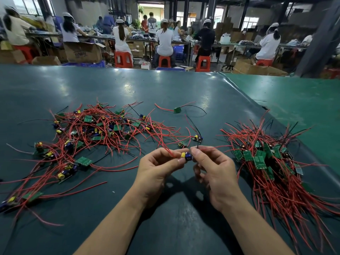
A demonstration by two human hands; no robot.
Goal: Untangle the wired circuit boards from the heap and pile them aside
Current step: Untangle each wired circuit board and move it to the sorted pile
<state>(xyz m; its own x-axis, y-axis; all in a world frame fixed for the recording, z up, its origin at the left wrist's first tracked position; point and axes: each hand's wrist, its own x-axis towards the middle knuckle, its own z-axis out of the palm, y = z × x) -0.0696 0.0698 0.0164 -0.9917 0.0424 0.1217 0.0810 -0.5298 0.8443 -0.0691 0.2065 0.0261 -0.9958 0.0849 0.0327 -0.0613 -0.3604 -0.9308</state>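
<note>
Both hands pinch 1 small green circuit board with a yellow capacitor and red wires [185, 156], the left hand [158, 170] clamped on its wire end, the right hand [214, 169] on its other side. It hangs above the dark green desk [165, 89], between the tangled heap of red-wired boards [95, 133] and the sorted pile of boards [272, 162]. Best draw the wires out slowly, lest they snag neighbours.

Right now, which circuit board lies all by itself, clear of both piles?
The lone green board at the far middle of the table, with one red and one black wire trailing. Every other board sits in the tangled heap, the sorted pile or the hands.
</note>
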